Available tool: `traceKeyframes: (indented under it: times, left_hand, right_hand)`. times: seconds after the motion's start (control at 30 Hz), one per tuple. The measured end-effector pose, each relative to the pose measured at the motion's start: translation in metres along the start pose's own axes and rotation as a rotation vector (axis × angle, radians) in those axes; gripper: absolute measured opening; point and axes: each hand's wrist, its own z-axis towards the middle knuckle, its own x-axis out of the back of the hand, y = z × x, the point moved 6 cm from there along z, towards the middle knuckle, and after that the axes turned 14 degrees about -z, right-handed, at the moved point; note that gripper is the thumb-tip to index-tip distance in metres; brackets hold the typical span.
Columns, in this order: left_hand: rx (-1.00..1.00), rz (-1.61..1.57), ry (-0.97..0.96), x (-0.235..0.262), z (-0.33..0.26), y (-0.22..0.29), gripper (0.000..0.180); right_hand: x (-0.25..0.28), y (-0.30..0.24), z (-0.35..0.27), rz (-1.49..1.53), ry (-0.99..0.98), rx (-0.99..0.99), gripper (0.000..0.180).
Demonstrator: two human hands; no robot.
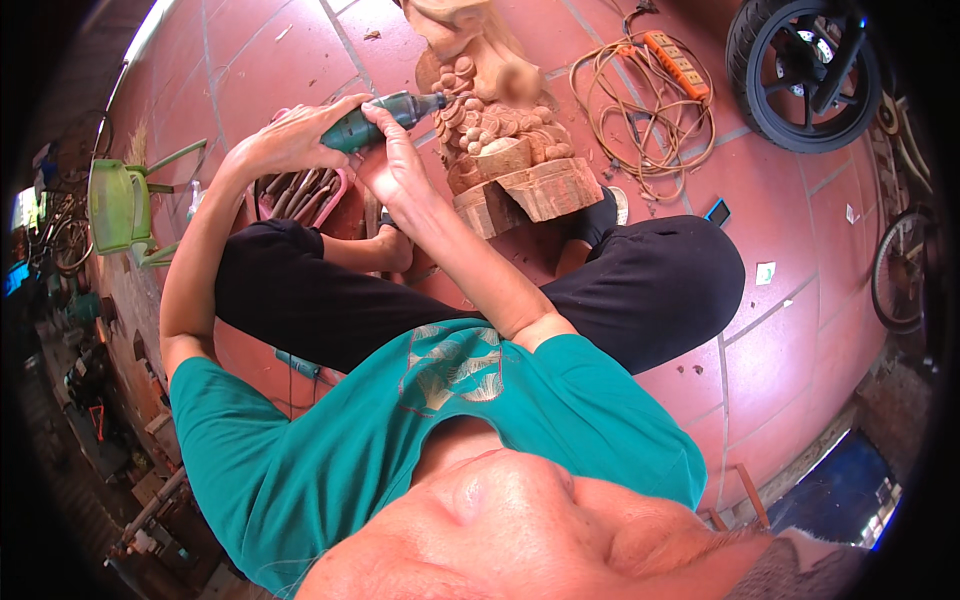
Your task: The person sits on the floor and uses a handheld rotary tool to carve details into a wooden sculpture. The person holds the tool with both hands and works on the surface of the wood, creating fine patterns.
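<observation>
Both left hand and right hand pinch a green rotary tool; beyond the fingers extends tiled floor; right of them, a knobbly, jagged-edged wood carving.

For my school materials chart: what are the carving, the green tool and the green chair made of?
Carving: wood, bare and matt-looking; grain shows near the bottom. Green tool: probably plastic body, smooth with slight sheen. Green chair: likely plastic, smooth, evenly coloured.
</observation>
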Motion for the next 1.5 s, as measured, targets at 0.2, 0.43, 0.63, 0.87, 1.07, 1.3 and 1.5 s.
traceKeyframes:
  times: [0.2, 0.43, 0.63, 0.87, 1.07, 1.3, 1.5]
  left_hand:
    - [-0.024, 0.036, 0.012, -0.001, 0.004, -0.008, 0.090]
    - [-0.029, 0.025, 0.014, -0.001, 0.004, -0.009, 0.089]
    - [-0.072, 0.037, 0.043, 0.000, 0.001, -0.004, 0.087]
    - [-0.052, 0.031, 0.040, 0.000, 0.000, -0.004, 0.087]
    - [-0.034, 0.023, 0.046, -0.003, 0.001, -0.013, 0.088]
    - [-0.031, 0.034, 0.048, -0.004, 0.002, -0.018, 0.089]
    - [-0.020, 0.042, 0.032, -0.001, 0.003, -0.006, 0.086]
  right_hand:
    - [-0.003, -0.005, -0.004, 0.002, -0.002, 0.001, 0.028]
    - [-0.001, -0.006, -0.002, 0.005, -0.010, 0.002, 0.028]
    - [-0.002, -0.006, 0.000, 0.002, -0.030, -0.001, 0.029]
    - [0.000, -0.005, 0.002, -0.058, -0.043, 0.015, 0.029]
    - [-0.001, -0.007, 0.000, -0.061, -0.044, 0.030, 0.030]
    - [-0.005, -0.008, -0.002, -0.046, -0.052, 0.028, 0.031]
    - [-0.004, -0.009, -0.001, -0.034, -0.029, 0.027, 0.032]
